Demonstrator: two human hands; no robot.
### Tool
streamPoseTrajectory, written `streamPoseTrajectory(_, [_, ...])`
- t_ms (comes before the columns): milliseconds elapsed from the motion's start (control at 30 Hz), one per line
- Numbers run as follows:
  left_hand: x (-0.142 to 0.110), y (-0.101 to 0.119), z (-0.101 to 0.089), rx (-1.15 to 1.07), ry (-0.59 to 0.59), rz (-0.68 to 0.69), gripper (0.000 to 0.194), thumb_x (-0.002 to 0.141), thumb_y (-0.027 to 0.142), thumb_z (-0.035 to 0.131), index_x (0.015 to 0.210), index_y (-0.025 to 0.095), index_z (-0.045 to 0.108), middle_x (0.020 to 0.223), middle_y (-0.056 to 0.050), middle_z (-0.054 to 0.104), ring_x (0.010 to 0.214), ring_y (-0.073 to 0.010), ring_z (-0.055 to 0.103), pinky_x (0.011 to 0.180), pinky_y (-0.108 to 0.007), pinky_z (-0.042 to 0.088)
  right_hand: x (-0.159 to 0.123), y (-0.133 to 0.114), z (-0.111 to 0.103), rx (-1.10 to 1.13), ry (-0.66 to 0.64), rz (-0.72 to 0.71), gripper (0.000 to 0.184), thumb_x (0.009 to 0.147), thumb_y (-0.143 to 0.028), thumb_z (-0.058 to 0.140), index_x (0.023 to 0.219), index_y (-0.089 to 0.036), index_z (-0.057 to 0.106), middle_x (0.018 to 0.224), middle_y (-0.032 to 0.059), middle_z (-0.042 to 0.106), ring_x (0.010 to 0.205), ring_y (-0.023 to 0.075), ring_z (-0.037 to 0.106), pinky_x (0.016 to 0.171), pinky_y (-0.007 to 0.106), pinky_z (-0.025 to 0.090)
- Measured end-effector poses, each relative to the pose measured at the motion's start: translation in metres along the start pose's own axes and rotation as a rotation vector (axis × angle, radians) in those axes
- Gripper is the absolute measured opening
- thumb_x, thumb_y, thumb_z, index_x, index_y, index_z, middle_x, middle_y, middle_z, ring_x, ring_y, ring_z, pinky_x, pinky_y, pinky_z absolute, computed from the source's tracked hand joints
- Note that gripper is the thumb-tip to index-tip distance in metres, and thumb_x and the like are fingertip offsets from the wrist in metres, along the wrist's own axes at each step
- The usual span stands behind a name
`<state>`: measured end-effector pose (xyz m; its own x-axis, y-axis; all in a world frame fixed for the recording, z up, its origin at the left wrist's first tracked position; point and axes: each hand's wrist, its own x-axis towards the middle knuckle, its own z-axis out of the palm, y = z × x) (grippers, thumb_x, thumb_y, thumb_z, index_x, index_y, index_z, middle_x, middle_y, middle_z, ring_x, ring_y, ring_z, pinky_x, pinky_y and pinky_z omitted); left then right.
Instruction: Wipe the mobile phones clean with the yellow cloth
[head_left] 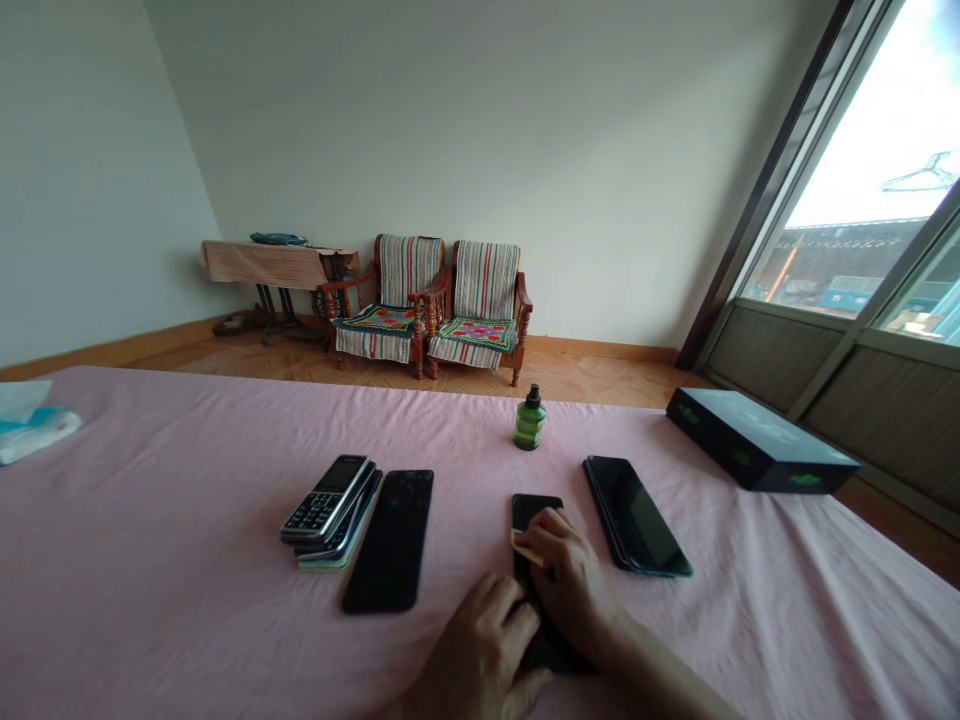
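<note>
A black smartphone point(533, 510) lies flat on the pink tablecloth point(187, 540) in front of me. My left hand point(480, 650) rests on its near end, pressing it down. My right hand point(570, 575) lies across the middle of the screen, fingers closed on a small yellowish pad point(525, 549) that touches the glass. A small green bottle with a black cap point(529, 418) stands upright just beyond the phone.
Left of my hands lie a black phone point(391, 538) and a stack of phones topped by a keypad handset point(330, 497). To the right sit two stacked dark phones point(636, 514) and a black box point(757, 438). A tissue pack point(30, 425) is far left.
</note>
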<state>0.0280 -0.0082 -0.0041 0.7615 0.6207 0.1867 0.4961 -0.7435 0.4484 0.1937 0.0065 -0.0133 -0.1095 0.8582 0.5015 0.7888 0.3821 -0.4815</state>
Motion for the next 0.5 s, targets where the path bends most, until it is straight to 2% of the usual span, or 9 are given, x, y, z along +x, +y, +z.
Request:
streamPoseTrajectory(100, [-0.001,0.0,0.0,-0.01,0.02,-0.002,0.04,0.072,0.021,0.078,0.109,0.018,0.063,0.112,-0.009,0.061,0.104,-0.029,0.054,0.095,-0.045,0.047,0.002,0.003,-0.001,-0.005,-0.023,0.012,0.037,0.071,0.006,0.046,0.084,-0.022,0.068,0.084,0.0042,0.058,0.081,0.0197,0.053,0.071,0.029,0.046])
streamPoseTrajectory(300, [-0.005,0.002,0.002,-0.023,0.072,0.006,0.043,0.073,0.018,0.076,0.113,0.018,0.061,0.118,-0.009,0.059,0.108,-0.0287,0.052,0.096,-0.045,0.046,0.033,0.022,0.005,-0.039,0.026,0.064,0.036,0.075,0.005,0.043,0.082,-0.017,0.071,0.082,0.0069,0.058,0.082,0.0204,0.051,0.074,0.031,0.043])
streamPoseTrajectory(500, [-0.004,0.003,-0.001,-0.033,0.034,-0.02,0.041,0.073,0.019,0.077,0.111,0.019,0.062,0.116,-0.008,0.059,0.108,-0.0289,0.052,0.097,-0.046,0.045,0.016,0.009,0.002,-0.03,-0.026,0.056,0.038,0.07,0.007,0.048,0.085,-0.018,0.071,0.082,0.0046,0.057,0.081,0.0184,0.051,0.073,0.027,0.042])
